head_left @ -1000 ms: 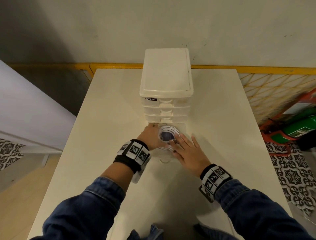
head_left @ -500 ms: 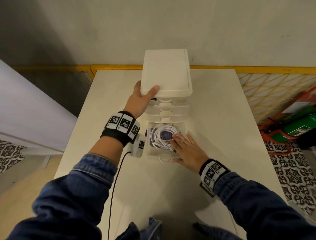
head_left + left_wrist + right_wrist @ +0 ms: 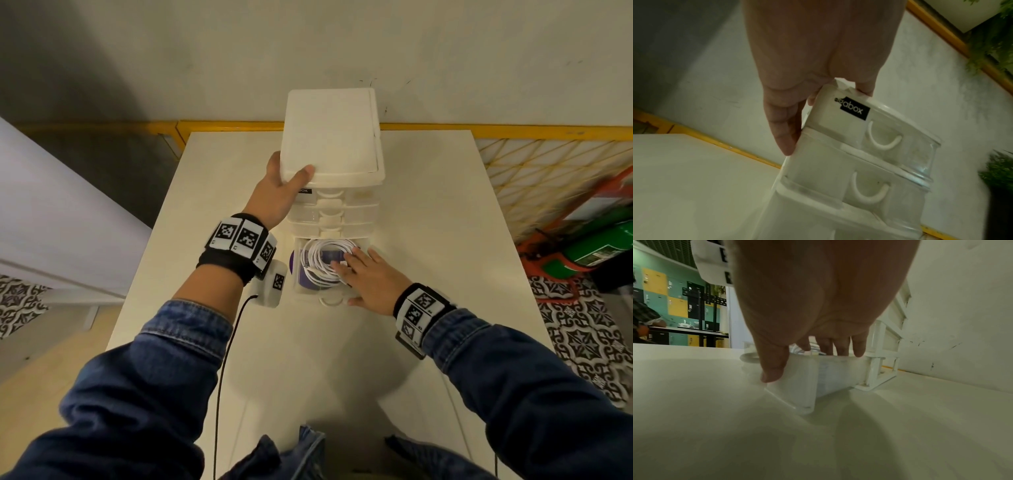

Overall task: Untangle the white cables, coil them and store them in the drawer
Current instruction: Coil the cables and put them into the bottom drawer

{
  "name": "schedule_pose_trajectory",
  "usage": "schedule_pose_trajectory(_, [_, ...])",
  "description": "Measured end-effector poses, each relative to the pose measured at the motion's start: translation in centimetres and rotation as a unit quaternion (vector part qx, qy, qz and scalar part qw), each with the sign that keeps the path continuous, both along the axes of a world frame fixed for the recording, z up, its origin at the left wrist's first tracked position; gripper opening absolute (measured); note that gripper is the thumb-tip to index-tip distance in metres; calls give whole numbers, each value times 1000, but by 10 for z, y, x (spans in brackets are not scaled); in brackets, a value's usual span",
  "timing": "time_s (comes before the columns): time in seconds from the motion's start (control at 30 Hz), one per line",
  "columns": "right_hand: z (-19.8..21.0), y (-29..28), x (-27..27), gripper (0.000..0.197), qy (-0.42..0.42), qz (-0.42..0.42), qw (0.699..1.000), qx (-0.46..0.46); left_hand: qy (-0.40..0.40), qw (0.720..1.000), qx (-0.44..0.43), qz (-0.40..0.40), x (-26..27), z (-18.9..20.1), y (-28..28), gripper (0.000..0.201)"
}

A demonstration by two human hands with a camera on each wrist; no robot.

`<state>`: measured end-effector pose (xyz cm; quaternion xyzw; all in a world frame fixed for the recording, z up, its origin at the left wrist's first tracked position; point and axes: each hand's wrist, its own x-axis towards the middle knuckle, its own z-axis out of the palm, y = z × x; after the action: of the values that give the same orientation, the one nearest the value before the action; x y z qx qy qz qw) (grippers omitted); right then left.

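A white drawer unit [image 3: 330, 137] stands at the back of the table. Its bottom drawer [image 3: 329, 299] is pulled out, and a coil of white cables [image 3: 320, 257] lies in it. My left hand [image 3: 287, 180] grips the unit's top front left corner, thumb on the lid and fingers [image 3: 783, 129] down the side wall. My right hand [image 3: 358, 270] lies flat on the right of the coil with straight fingers [image 3: 840, 345]. Its thumb rests outside the drawer's front corner [image 3: 807, 386]. Part of the coil is hidden under that hand.
A purple item [image 3: 308, 275] lies under the coil in the drawer. The three upper drawers [image 3: 879, 139] are closed. The cream table [image 3: 428, 222] ends at a yellow rail [image 3: 513, 132] and wall behind. A black lead [image 3: 226, 359] hangs from my left wrist.
My left hand has left the drawer and risen to grip the unit's top corner. The coil now lies loose in the drawer. My right hand has slid forward onto it.
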<state>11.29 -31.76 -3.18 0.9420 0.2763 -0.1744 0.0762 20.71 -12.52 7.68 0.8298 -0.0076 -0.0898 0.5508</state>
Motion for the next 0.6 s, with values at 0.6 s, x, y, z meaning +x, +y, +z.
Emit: schedule_pose_trajectory(0.6, [-11, 18, 32, 94, -3, 14, 1000, 26, 8, 1000, -3, -7, -3, 3, 0, 58])
